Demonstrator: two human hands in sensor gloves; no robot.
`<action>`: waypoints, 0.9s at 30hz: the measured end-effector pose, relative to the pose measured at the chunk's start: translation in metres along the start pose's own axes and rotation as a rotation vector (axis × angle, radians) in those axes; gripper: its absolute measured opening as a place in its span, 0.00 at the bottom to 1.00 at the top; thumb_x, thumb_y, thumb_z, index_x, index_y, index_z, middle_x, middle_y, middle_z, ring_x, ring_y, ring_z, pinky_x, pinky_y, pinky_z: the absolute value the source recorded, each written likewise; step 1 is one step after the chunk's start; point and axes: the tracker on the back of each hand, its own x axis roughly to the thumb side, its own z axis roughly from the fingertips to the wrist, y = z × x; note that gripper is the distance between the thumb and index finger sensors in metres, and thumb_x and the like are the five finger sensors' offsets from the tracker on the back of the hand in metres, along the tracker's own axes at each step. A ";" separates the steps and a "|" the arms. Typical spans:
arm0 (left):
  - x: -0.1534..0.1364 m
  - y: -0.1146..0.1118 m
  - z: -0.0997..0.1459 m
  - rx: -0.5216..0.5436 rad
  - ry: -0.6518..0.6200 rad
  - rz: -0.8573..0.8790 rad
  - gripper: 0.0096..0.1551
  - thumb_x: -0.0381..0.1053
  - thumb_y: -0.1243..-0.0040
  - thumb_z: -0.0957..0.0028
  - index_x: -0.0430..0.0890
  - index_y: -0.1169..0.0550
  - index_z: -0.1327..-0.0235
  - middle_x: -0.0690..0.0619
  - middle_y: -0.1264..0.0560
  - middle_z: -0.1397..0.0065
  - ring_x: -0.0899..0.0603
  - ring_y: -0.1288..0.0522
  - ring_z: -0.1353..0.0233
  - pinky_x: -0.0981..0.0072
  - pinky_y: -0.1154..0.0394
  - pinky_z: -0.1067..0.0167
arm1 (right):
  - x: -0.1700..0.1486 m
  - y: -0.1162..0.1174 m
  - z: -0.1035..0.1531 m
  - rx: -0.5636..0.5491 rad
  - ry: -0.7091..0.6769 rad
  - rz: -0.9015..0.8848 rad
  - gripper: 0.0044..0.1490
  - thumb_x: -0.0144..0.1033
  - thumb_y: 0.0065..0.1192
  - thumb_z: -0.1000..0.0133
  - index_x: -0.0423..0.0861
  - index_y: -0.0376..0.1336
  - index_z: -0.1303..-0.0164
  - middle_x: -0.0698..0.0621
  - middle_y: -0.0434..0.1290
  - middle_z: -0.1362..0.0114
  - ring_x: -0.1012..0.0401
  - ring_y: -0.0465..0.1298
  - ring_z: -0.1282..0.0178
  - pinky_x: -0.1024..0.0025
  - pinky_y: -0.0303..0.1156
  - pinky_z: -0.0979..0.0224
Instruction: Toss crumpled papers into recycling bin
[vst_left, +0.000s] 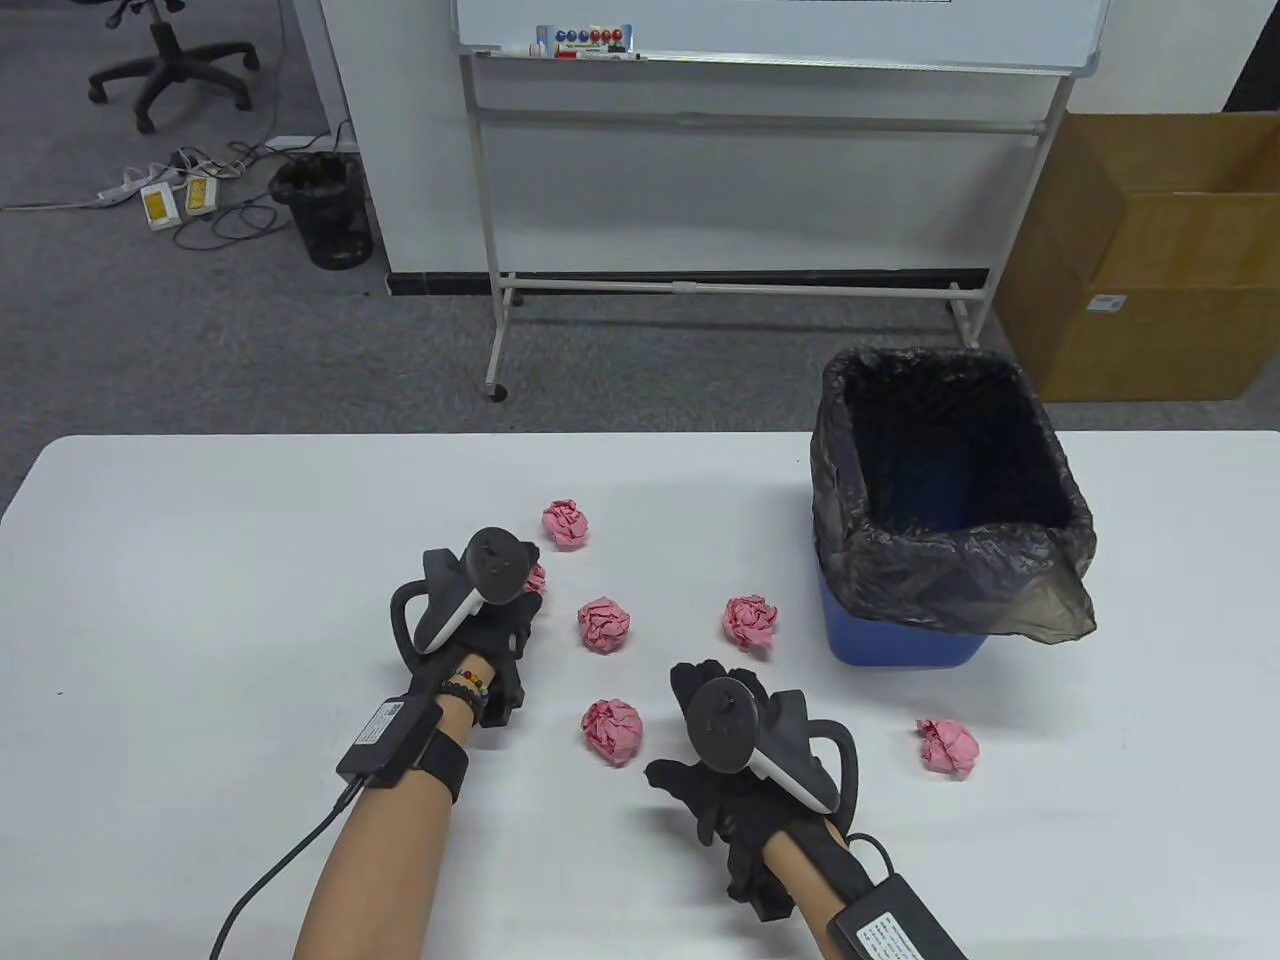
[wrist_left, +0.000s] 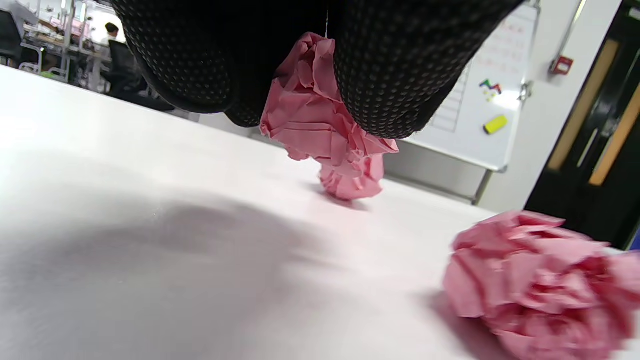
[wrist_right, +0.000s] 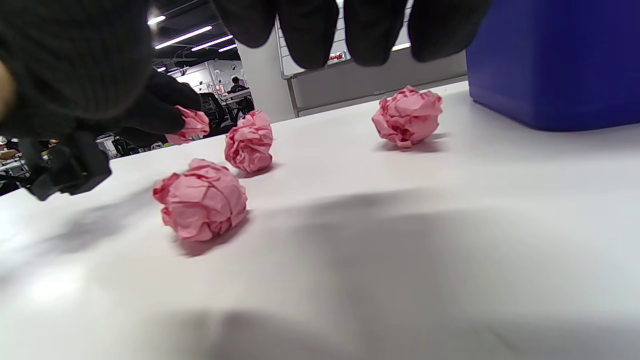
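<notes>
Several pink crumpled paper balls lie on the white table (vst_left: 200, 560). My left hand (vst_left: 500, 600) grips one ball (wrist_left: 320, 115), just lifted off the table; only a bit of it shows in the table view (vst_left: 537, 578). Other balls lie at the far left (vst_left: 566, 523), the middle (vst_left: 605, 625), near the bin (vst_left: 751, 623), near me (vst_left: 612, 730) and at the right (vst_left: 947, 746). My right hand (vst_left: 715, 690) hovers open and empty over the table between the near ball (wrist_right: 202, 200) and the ball near the bin (wrist_right: 407, 116). The blue bin (vst_left: 900, 640) with a black liner (vst_left: 950, 560) stands at the right.
The bin's blue wall (wrist_right: 555, 60) is close on the right of my right hand. Beyond the table stand a whiteboard on a wheeled frame (vst_left: 740, 285), a cardboard box (vst_left: 1150, 260), a black mesh basket (vst_left: 325, 210) and an office chair (vst_left: 170, 60).
</notes>
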 end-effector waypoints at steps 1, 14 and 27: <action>0.000 0.002 0.004 -0.001 -0.002 0.003 0.36 0.50 0.29 0.53 0.50 0.28 0.28 0.44 0.30 0.20 0.37 0.24 0.27 0.51 0.21 0.35 | 0.000 -0.001 0.000 -0.003 -0.001 0.000 0.62 0.66 0.65 0.59 0.56 0.44 0.18 0.50 0.53 0.12 0.46 0.54 0.11 0.45 0.57 0.18; 0.003 0.031 0.078 0.009 -0.071 0.107 0.36 0.50 0.29 0.53 0.51 0.28 0.28 0.44 0.30 0.20 0.37 0.24 0.27 0.51 0.21 0.34 | -0.005 -0.007 0.003 -0.033 -0.001 -0.051 0.62 0.66 0.66 0.59 0.55 0.45 0.18 0.51 0.55 0.13 0.46 0.56 0.12 0.46 0.59 0.19; -0.011 0.015 0.106 -0.057 -0.202 0.289 0.37 0.50 0.28 0.53 0.51 0.28 0.28 0.44 0.30 0.20 0.37 0.24 0.26 0.51 0.21 0.34 | -0.007 -0.006 0.004 -0.026 0.000 -0.059 0.60 0.65 0.66 0.59 0.54 0.47 0.18 0.50 0.58 0.14 0.47 0.61 0.14 0.49 0.62 0.20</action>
